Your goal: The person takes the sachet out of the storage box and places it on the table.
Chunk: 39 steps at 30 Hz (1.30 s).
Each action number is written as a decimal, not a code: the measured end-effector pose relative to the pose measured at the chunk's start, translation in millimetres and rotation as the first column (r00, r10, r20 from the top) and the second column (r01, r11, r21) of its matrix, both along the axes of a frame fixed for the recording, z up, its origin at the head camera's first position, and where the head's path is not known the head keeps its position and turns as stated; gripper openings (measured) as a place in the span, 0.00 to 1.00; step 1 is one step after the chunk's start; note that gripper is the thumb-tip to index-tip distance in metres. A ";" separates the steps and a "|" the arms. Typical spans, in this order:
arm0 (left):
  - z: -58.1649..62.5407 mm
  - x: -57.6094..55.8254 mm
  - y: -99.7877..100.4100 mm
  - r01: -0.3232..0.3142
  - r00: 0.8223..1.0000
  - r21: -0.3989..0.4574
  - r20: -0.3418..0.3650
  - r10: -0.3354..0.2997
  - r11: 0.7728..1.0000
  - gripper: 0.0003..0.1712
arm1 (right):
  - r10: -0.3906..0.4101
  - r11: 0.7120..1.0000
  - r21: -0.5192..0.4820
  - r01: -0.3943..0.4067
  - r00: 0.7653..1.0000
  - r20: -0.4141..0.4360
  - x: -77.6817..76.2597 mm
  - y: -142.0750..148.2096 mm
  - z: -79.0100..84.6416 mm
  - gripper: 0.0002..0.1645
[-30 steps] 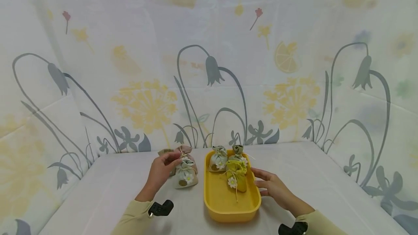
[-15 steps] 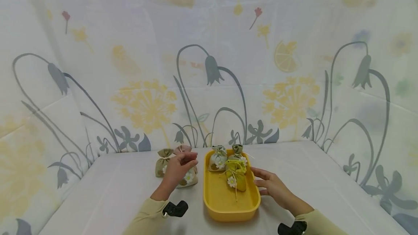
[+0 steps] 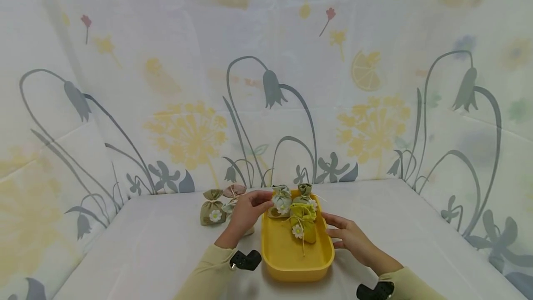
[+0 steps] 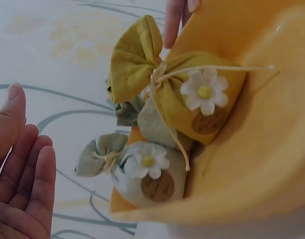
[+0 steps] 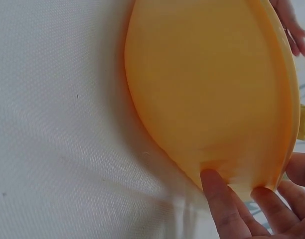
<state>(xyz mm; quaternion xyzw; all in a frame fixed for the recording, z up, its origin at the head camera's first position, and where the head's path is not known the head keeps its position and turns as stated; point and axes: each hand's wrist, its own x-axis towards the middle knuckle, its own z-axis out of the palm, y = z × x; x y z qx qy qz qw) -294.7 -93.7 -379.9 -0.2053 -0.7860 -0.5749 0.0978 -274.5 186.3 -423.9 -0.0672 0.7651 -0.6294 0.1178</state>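
Observation:
A yellow tray [image 3: 283, 249] holds three drawstring pouches at its far end: a pale blue one [image 3: 280, 196], a dark green one [image 3: 305, 192] and a yellow-green one [image 3: 308, 233] in front. White daisies decorate them. My left hand [image 3: 246, 213] hovers at the tray's far left, beside the pale blue pouch; in the left wrist view its fingers [image 4: 43, 174] are extended, apart from the pouches, holding nothing. Against the tray's right outer wall rests my right hand [image 3: 353, 240], its fingertips [image 5: 212, 179] touching the wall in the right wrist view.
Left of the tray, an olive pouch [image 3: 212, 212] and a pink pouch [image 3: 234, 192] stand on the white tablecloth [image 3: 141, 244]. A pale pouch [image 3: 229, 208] there is mostly hidden by my left hand. A flower-printed cloth [image 3: 266, 152] rises behind the table.
My left hand has moved right, from the pouches on the cloth to the tray's left rim, with nothing in it. My right hand has stayed at the tray; the pouches look unmoved.

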 end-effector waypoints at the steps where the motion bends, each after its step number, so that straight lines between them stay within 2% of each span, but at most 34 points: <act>1: -0.4 -1.1 3.1 0.003 1.000 0.003 0.003 -0.003 1.000 0.17 | 0.004 1.000 0.002 -0.004 1.000 -0.001 -0.2 0.1 0.1 0.32; 4: -1.7 -4.6 12.4 0.015 1.000 0.011 0.019 -0.015 1.000 0.18 | 0.010 1.000 0.002 -0.010 1.000 0.000 -0.8 0.4 -0.3 0.32; 9: -1.3 -8.6 26.4 0.051 0.997 -0.023 0.059 -0.050 0.998 0.19 | -0.002 1.000 -0.005 0.002 1.000 0.002 -0.4 0.3 -0.4 0.32; 17: -1.5 -10.4 45.8 0.057 0.993 -0.086 0.107 -0.047 0.995 0.20 | -0.008 1.000 -0.020 0.008 1.000 0.010 0.8 0.1 -0.6 0.32; 24: -2.8 -14.0 61.1 0.103 0.985 -0.076 0.148 -0.091 0.992 0.20 | -0.009 1.000 -0.020 0.009 1.000 0.001 0.5 0.4 -0.3 0.31; 32: -6.4 -11.8 67.0 0.088 0.986 -0.204 0.155 -0.057 0.975 0.10 | -0.021 1.000 -0.003 0.021 1.000 0.001 -0.9 0.5 0.2 0.31; 39: -10.0 -8.6 59.0 0.097 0.984 -0.196 0.164 -0.065 0.976 0.08 | -0.009 1.000 -0.009 0.009 1.000 0.001 -1.0 0.1 0.0 0.32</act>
